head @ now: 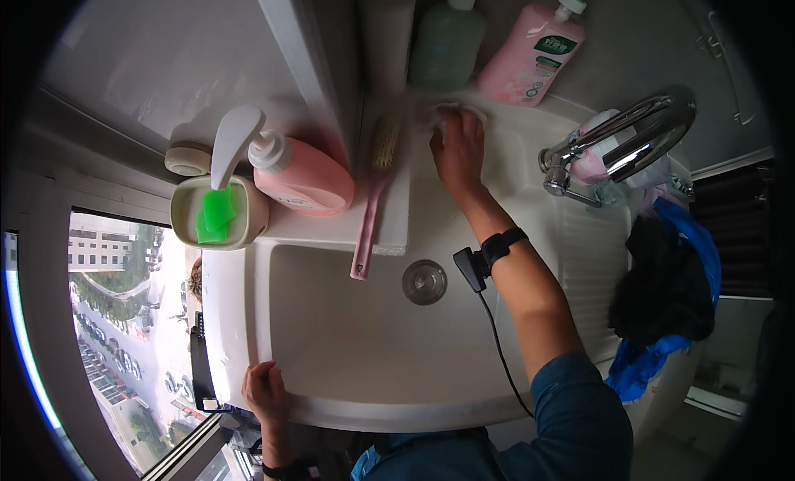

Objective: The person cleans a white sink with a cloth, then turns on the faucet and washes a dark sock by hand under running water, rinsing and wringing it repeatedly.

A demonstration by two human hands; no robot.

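Observation:
At the back of the white sink, my right hand [459, 146] is bent down over a thin whitish piece [478, 113], perhaps a cloth or tissue. Its fingers mostly cover it. Just left of that hand, a pink-handled scrub brush [372, 214] lies bristles up on the white ledge [391, 232], its handle end jutting over the sink basin [348, 332]. My left hand [266, 388] rests with curled fingers at the basin's front left rim [248, 332], and nothing shows in it.
A pink pump bottle [304, 177] and a soap dish [183, 232] with green pieces [216, 214] stand left. More bottles, including a pink one [531, 55], line the back. The chrome faucet [652, 133] and black cloth [664, 282] are right. A drain [424, 282] sits mid-basin.

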